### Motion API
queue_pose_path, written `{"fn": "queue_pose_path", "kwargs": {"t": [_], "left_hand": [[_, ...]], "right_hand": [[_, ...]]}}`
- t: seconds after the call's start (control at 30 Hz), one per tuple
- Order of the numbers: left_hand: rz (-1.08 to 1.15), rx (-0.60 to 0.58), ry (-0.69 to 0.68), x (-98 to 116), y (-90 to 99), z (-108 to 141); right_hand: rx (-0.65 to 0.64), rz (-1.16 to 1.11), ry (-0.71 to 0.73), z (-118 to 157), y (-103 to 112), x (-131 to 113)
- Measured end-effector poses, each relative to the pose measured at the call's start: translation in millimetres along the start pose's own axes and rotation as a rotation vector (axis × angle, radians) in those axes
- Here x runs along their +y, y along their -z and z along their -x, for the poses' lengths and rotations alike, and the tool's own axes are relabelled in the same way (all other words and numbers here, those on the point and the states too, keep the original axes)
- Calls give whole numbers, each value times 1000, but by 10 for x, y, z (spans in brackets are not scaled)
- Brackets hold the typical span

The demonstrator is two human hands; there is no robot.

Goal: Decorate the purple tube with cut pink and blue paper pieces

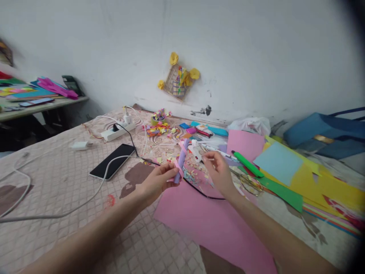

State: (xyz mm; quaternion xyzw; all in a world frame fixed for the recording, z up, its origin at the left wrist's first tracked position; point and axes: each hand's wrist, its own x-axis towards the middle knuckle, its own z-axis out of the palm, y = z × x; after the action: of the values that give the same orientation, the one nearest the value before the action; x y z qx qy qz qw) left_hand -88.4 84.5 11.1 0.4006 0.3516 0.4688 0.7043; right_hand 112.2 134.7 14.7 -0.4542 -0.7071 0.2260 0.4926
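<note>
1. At far left, the surface (71, 179) is showing its edge, slanting away toward the wall (228, 45); a white cable (28, 217) is curving over the patterned cover.
2. A white plug adapter (80, 145) is lying near the power strip (117, 131). Nearer you, the phone (110, 163) is lying with its long axis running from near-left to far-right, the cable crossing its near-right part.
3. Your left hand (159, 178) is pinching the purple paper tube (183, 156) near its lower end. The tube is pointing away from you, its far end tilting slightly right. Pink strips are crossing it near the grip and near the far end.
4. A large pink sheet (211, 220) is spreading beneath and between your forearms, its left corner jutting toward your left forearm.
5. Just right of the tube, a white tool (195, 153) is standing near the fingers of your right hand (219, 171). These are curling inward; you cannot tell whether they are gripping it.
6. Beyond that hand, a green marker (247, 163), scissors (251, 184) and yellow sheets (327, 186) are crowding the right side.
</note>
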Motion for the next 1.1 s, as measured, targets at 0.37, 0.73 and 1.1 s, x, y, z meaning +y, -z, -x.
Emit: {"fn": "queue_pose_path", "kwargs": {"t": [0.37,0.73,1.1], "left_hand": [[-2,-173,-29,-114,-717,-36],[23,-151,36,-277,-808,-106],[30,-150,46,-280,-723,-78]], "right_hand": [[-109,-587,-265,567,291,-463],[-27,-509,-317,603,371,-326],[-73,-544,-333,633,301,-283]]}}
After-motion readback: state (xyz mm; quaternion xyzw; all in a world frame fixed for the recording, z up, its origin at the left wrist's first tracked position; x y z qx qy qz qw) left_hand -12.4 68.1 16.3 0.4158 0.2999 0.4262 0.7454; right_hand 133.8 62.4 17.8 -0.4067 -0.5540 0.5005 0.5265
